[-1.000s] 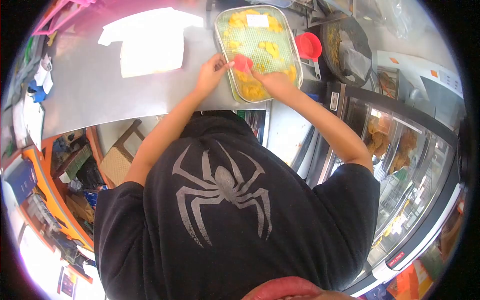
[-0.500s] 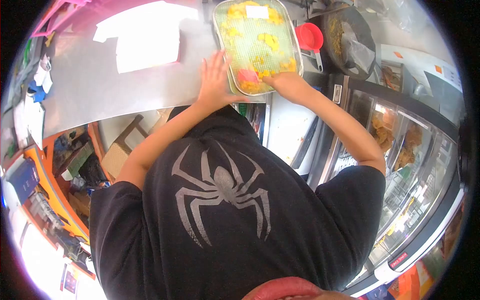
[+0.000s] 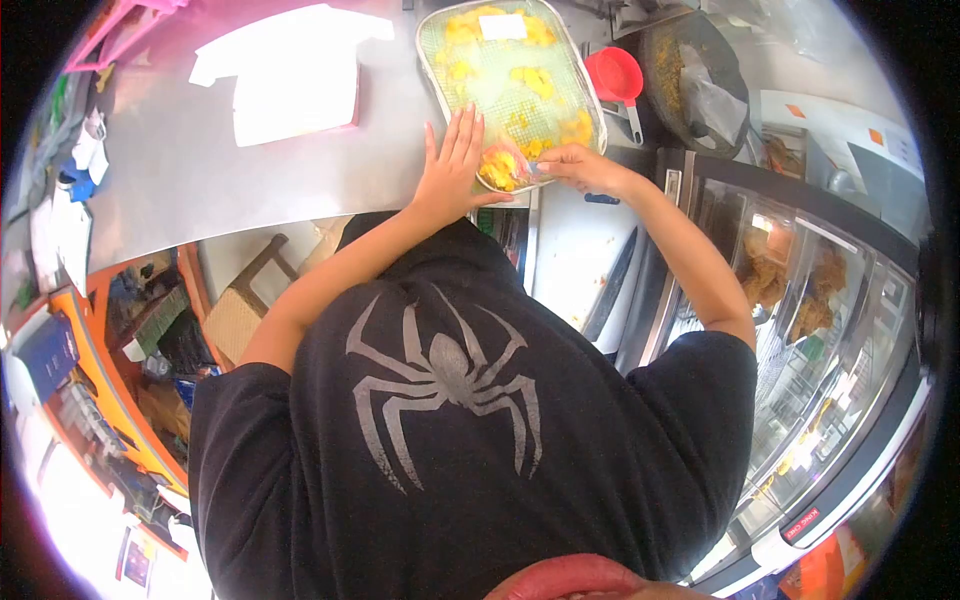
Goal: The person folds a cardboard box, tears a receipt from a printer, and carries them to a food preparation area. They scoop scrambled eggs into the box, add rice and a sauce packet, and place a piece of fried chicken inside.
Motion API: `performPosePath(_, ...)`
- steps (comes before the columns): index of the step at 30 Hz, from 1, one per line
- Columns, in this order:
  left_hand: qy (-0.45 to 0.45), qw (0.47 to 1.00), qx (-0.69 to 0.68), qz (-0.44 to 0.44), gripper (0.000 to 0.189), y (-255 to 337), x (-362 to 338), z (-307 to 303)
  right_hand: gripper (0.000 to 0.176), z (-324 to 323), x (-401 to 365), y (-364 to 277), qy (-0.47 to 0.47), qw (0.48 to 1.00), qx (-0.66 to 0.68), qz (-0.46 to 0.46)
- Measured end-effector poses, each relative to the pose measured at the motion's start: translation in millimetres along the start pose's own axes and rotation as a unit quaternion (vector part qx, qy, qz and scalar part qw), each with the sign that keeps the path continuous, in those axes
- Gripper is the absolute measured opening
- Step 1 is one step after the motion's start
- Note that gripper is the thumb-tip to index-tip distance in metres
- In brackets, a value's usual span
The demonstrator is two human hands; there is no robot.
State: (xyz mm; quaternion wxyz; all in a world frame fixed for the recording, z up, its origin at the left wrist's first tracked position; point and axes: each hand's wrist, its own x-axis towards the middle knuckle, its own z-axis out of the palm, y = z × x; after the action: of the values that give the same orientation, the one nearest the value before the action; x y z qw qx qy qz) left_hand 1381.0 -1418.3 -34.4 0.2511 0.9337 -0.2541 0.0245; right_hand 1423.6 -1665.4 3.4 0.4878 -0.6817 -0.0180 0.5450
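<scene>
A rimmed metal tray [image 3: 599,120] with a pale green, grid-patterned surface lies at the top centre, bearing yellow clumps [image 3: 533,80] and a white label [image 3: 502,27]. My left hand [image 3: 452,165] lies over its lower left edge, palm down, fingers stretched, thumb pointing right along the near edge. At the lower right corner my right hand [image 3: 582,168] is closed around a small pink tool [image 3: 521,165], which is partly blurred, with a bit of blue by the fingertips. The tool touches or hangs just above a yellow clump [image 3: 500,172] near the tray's front edge.
A red measuring cup [image 3: 614,75] sits right of the tray, beside a dark pan [image 3: 672,100] holding crumbs and a plastic bag. Overexposed white boxes [image 3: 295,85] lie on the metal counter [image 3: 160,180]. A glass display case [image 3: 800,300] with fried food stands at the right.
My left hand has shifted right, onto the tray's edge. My right hand has moved slightly right, and the pink tool has turned from flat-facing to narrower. Yellow clumps now show where it was.
</scene>
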Motion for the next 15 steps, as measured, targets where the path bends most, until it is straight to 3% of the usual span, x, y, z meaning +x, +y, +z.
performPosePath(2,-0.001,1.000,0.007,0.000,0.115,3.7,0.6,-3.8,0.024,5.2,-15.1,-17.0,-0.003,0.992,0.105,0.070)
performPosePath(10,0.016,0.998,0.062,0.016,0.104,9.1,21.5,3.6,0.020,19.8,-15.6,-9.9,0.023,0.986,0.163,0.037)
performPosePath(15,-0.026,0.993,-0.056,0.096,0.100,-10.5,23.9,-12.3,0.022,14.8,-6.4,12.3,-0.008,0.974,0.228,-0.002)
